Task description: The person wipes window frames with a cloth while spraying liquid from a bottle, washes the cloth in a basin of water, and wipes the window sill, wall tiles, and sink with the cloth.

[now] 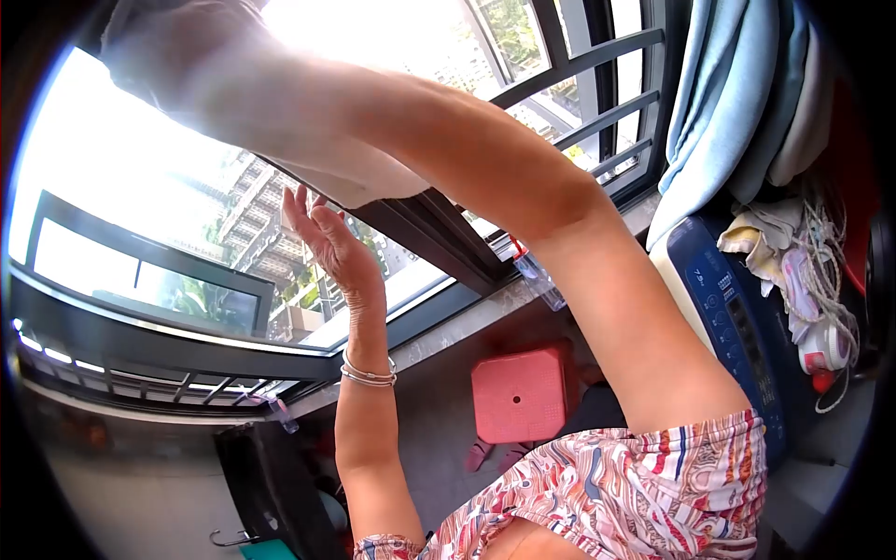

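the right hand is hidden by the pale glare and the fabric at the upper left, so i cannot tell whether its fingers are closed or spread on anything. at that end of the bare right arm (504,168) is a greyish-white, soft fabric cloth (350,175), up in front of the bright window. its long axis slants from the upper left down toward the right, roughly along the forearm, with part of it behind the arm; the lower end narrows to a rounded corner pointing down and right, and the upper end is washed out by light.

just below the cloth's lower edge is the left hand (331,245), its fingers loosely spread and pointing up and to the left, with nothing seen in its grasp; whether the fingertips touch anything i cannot tell. thin silver metal bangles (369,375) circle the left wrist.

beside the cloth's corner, a dark metal window frame (425,241) slants down to the right. past it, a clear plastic bottle with a red top (539,280) stands near the sill. lower down, on the floor, is a pinkish-red square plastic stool with a small central hole (513,411). at the right, light blue draped fabric (719,103) hangs above a washing machine with a dark blue control panel (723,313), and tangled white cord (826,271) lies over it.
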Demonstrator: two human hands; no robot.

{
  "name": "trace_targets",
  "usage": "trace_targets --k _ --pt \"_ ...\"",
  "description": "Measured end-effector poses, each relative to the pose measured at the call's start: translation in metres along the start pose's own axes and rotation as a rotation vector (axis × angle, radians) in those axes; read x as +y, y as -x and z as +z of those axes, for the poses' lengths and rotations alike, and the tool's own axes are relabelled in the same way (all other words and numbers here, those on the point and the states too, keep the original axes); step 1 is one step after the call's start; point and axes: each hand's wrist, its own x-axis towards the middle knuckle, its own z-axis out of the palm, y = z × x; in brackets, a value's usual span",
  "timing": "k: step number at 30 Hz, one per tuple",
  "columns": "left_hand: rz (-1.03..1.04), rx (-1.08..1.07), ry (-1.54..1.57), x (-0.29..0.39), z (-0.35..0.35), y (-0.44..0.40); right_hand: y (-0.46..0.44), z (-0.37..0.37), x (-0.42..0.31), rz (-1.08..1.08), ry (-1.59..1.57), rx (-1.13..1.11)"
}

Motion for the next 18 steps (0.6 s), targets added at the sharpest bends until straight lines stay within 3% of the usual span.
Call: trace_targets --k 1,4,6,9,13,14,15,18 --pt "0.009 0.012 -0.019 0.006 -0.001 -0.004 -0.018 0.010 0.002 -0.036 0.103 -0.008" --pt "-0.021 0.021 0.008 0.013 -0.001 -0.011 -0.024 0.027 0.004 0.026 0.016 0.006" --pt "-0.041 0.013 -0.134 0.008 -0.001 -0.017 -0.010 0.034 0.005 0.042 -0.040 0.031" --pt "-0.067 0.022 -0.023 0.004 0.008 -0.011 0.020 0.030 0.008 0.054 -0.097 0.063" --pt "-0.059 0.008 -0.216 -0.061 -0.018 -0.001 0.084 0.009 0.003 0.054 -0.249 0.099" --pt "-0.100 0.018 0.165 -0.057 -0.013 -0.006 0.104 -0.018 -0.011 0.199 -0.269 -0.100" --pt "-0.138 0.044 0.545 -0.053 -0.007 -0.011 0.124 -0.031 -0.017 0.196 -0.231 -0.126" --pt "-0.182 -0.093 0.544 -0.016 -0.012 -0.013 0.192 -0.055 -0.030 0.212 -0.146 -0.273"
